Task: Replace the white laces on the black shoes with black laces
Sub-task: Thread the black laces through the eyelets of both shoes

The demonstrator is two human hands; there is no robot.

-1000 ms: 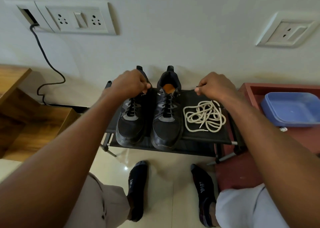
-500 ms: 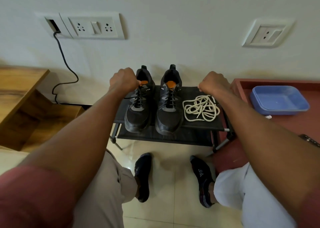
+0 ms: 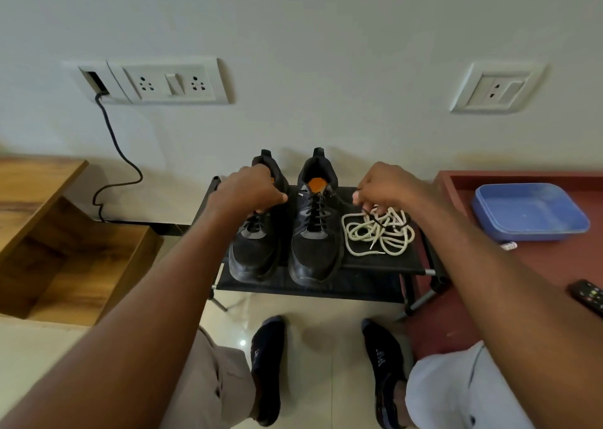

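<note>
Reaching forward at centre frame, a person's two bare hands work over a pair of black shoes on a low black rack (image 3: 365, 285). The left hand (image 3: 249, 188), fingers curled, sits over the collar of the left shoe (image 3: 253, 242), apparently gripping a black lace end at its top; the exact pinch is hidden by the knuckles. The right hand (image 3: 381, 185), just right of centre, has fingers curled and pinching a thin black lace (image 3: 346, 200) that runs from the top eyelets of the right shoe (image 3: 315, 239), w/ its loose end trailing over the white pile. Both shoes stand side by side, toes toward the camera, already threaded w/ black laces; an orange insole shows in the right one. The white laces (image 3: 378, 233) lie in a loose tangle on the rack, just right of the shoes, approx. below the right hand. At right of frame, a blue tray (image 3: 528, 213) rests on a red-brown table (image 3: 554, 265), w/ a remote (image 3: 589, 296) near the edge. Upper left: a wall socket panel (image 3: 163, 82) w/ a dark cable (image 3: 114, 174) hanging down. Socked feet show at bottom centre on the tiled floor.
</note>
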